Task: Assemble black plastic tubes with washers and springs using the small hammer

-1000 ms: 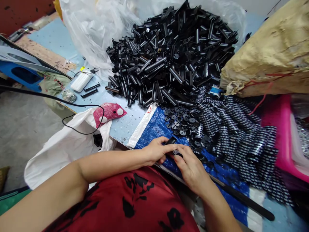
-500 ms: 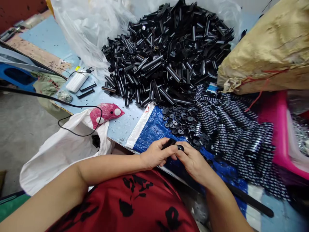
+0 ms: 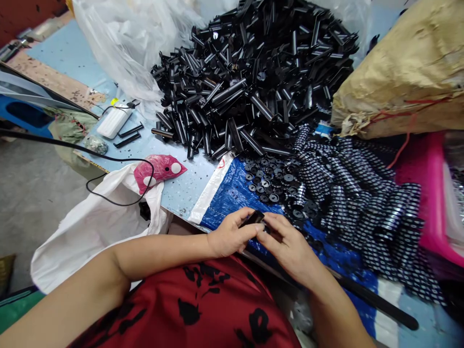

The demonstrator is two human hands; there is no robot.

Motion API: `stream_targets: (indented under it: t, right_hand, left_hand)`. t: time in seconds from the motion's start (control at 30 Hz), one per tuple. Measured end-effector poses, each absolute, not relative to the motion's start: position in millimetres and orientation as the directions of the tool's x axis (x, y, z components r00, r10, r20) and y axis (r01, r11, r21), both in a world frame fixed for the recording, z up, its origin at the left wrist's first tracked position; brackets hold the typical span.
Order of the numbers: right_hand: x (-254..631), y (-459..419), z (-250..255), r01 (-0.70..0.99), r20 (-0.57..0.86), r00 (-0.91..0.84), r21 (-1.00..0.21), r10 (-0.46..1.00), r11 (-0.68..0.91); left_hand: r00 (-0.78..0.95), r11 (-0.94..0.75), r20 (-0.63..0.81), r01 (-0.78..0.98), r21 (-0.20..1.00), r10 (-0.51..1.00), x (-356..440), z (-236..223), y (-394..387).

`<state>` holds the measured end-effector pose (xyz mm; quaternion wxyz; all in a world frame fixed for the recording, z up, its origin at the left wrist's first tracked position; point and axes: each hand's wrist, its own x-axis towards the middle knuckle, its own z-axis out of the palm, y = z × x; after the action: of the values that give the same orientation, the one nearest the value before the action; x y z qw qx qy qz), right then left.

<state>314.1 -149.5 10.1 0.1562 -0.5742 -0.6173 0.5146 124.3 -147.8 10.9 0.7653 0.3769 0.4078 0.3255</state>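
Observation:
Low in front of me, my left hand (image 3: 230,234) is closed around a black plastic tube-like piece (image 3: 255,217), its end showing above the thumb. Close against it, my right hand (image 3: 288,244) pinches a small black disc, mostly hidden by the fingers at the tube piece. Whether the two parts are joined I cannot tell. Just beyond the hands, many loose black discs (image 3: 273,178) lie on a blue plastic sheet (image 3: 226,193). Behind them rises a large heap of black tube pieces (image 3: 232,92).
Black-and-white patterned rolls (image 3: 348,193) lie to the right, before a pink bin (image 3: 433,203) and a tan sack (image 3: 402,72). A pink pouch (image 3: 157,171), a white box (image 3: 114,121) and a looping black cable (image 3: 119,193) are left. A black strap-like bar (image 3: 380,302) lies lower right.
The disc, plainly seen between the right fingers before, is now mostly covered by them. The tube piece has turned slightly and shows more of its end. The view has shifted a little.

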Motion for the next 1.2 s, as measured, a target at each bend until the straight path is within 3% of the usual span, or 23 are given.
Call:
stream_targets:
  t: [0.17, 0.27, 0.37, 0.5, 0.63, 0.8, 0.93, 1.1, 1.2]
  right_hand:
    - [309.5, -170.9, 10.8, 0.632, -0.289, -0.256, -0.772, 0.923, -0.066]
    - [305.7, -178.7, 8.7, 0.668, -0.182, -0.273, -0.742, 0.944, 0.050]
    - [302.2, -182.8, 1.3, 0.658, 0.022, -0.272, -0.726, 0.962, 0.202]
    - [297.9, -183.3, -4.0, 0.684, 0.314, -0.271, -0.602, 0.910, 0.412]
    - [295.2, -182.4, 4.0, 0.697, 0.473, -0.251, -0.516, 0.844, 0.497]
    - [292.2, -187.9, 12.2, 0.676, 0.586, -0.270, -0.449, 0.764, 0.584]
    - [290.5, -189.4, 10.0, 0.693, 0.634, -0.273, -0.392, 0.723, 0.605]
    - [294.7, -187.8, 9.5, 0.723, 0.613, -0.266, -0.383, 0.744, 0.575]
    - [297.6, -189.5, 8.9, 0.723, 0.605, -0.260, -0.395, 0.752, 0.567]
  left_hand:
    - [0.628, 0.621, -0.402, -0.169, 0.765, 0.667, 106.9, 12.2, -152.4]
    - [0.613, 0.607, -0.404, -0.158, 0.779, 0.679, 105.6, 11.3, -154.7]
    - [0.541, 0.533, -0.357, -0.210, 0.819, 0.761, 110.0, 12.8, -155.1]
    - [0.483, 0.438, -0.294, -0.215, 0.873, 0.824, 113.2, 22.3, -151.1]
    - [0.481, 0.427, -0.293, -0.197, 0.882, 0.826, 114.6, 29.9, -145.7]
    - [0.344, 0.420, -0.362, -0.109, 0.901, 0.866, 122.9, 27.0, -142.3]
    - [0.366, 0.431, -0.356, -0.144, 0.891, 0.860, 130.7, 27.0, -142.1]
    - [0.440, 0.618, -0.465, -0.321, 0.718, 0.768, 130.2, 33.1, -137.9]
    - [0.508, 0.707, -0.517, -0.313, 0.634, 0.689, 123.8, 36.7, -134.1]
